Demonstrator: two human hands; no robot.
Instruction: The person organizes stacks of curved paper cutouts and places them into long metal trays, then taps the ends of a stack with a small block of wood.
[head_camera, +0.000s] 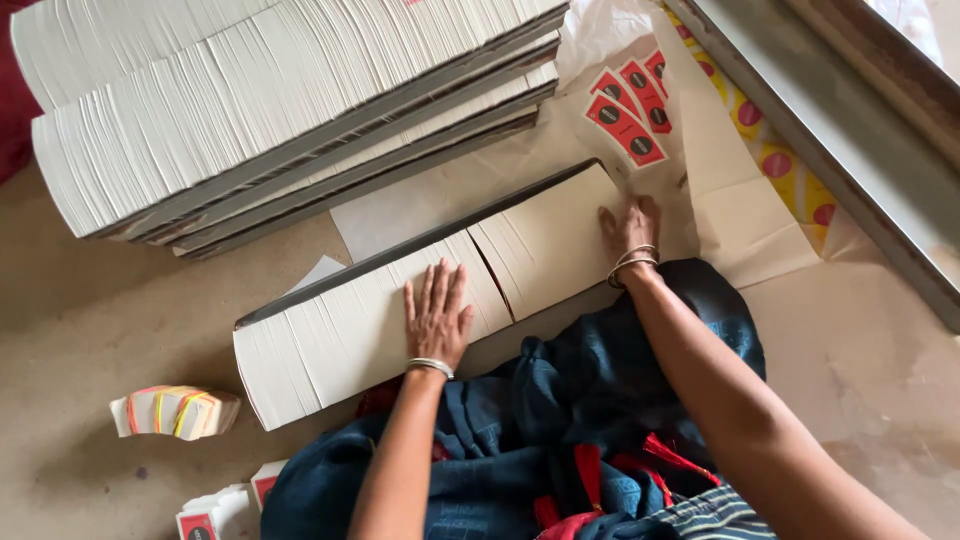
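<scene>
Across mid-frame, the long fanned card stack (400, 300) lies on the floor; left hand (437, 318) presses flat, fingers spread, right hand (630, 228) open at its end. Uneven pushing might widen the split and spill cards.

- Bare floor (120, 320) left of the long card stack (420, 290): open passage.
- Big card stacks (280, 110) wall off the far side, just beyond the long stack.
- Metal frame (830, 150) blocks the right.
- Banded card bundle (175, 411) lies near left.
- Red-label cards (628, 105) clutter the far right gap.
</scene>
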